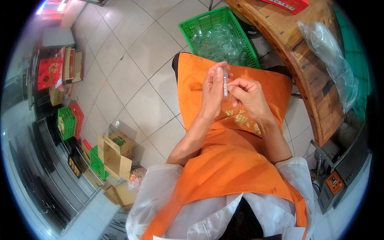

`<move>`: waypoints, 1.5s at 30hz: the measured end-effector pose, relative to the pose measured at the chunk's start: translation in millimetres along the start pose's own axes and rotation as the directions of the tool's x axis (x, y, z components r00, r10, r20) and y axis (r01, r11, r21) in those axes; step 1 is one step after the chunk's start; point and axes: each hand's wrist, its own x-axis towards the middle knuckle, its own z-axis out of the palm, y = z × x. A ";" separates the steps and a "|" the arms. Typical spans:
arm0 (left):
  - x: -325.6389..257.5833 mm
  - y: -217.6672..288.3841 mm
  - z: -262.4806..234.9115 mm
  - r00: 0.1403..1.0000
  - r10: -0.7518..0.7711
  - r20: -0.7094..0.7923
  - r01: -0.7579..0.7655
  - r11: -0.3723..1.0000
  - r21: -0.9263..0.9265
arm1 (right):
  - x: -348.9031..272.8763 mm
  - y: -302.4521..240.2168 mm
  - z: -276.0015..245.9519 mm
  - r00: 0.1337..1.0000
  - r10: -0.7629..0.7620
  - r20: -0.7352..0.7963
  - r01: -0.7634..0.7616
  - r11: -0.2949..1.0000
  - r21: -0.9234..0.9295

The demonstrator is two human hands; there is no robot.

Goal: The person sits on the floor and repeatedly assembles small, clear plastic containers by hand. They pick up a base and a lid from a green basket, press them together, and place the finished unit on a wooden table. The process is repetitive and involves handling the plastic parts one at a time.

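Note:
Above my apron-covered lap, my left hand [215,85] is closed around a narrow clear strip-like piece [226,82] with a row of small white ridges along it. Its thumb lies along one side of the piece. My right hand [249,95] pinches at the lower end of the same piece with thumb and forefinger, the other fingers curled. Exactly what kind of thing it is, I cannot make out. Just beyond my knees, a green plastic crate [250,50] holds many clear plastic containers [220,42].
To the right, a curved wooden table [302,68] carries a clear plastic bag [330,60] and a red box [290,4]. An open cardboard box [114,156], green baskets [67,122] and dark racks [36,160] stand at the left. Tiled floor [132,60] lies between.

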 end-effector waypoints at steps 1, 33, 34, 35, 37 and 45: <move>0.1 0.2 0.2 1.000 -0.007 0.008 0.007 1.000 -0.010 | 0.5 1.6 -1.3 1.000 -0.006 0.012 0.006 1.000 0.018; -3.8 5.5 6.4 0.997 -0.079 0.018 0.079 0.997 0.014 | 3.4 10.9 -2.0 0.994 -0.107 -0.027 0.101 0.982 -0.162; -3.7 3.4 5.8 0.998 -0.056 0.021 0.055 0.998 0.016 | 4.6 11.7 -1.9 0.993 -0.110 -0.034 0.101 0.978 -0.184; -3.6 1.7 4.7 0.999 -0.032 0.024 0.031 0.999 0.017 | 4.5 10.9 -1.8 0.987 -0.144 -0.077 0.123 0.965 -0.232; -0.1 3.6 -1.6 0.997 -0.065 -0.033 0.066 0.998 0.004 | 3.1 6.9 -2.6 0.964 -0.218 -0.155 0.158 0.931 -0.330; 9.1 8.2 -9.8 0.996 -0.018 -0.084 0.021 0.999 0.031 | 56.1 -3.6 -48.7 0.844 -0.508 -0.169 0.197 0.589 -0.784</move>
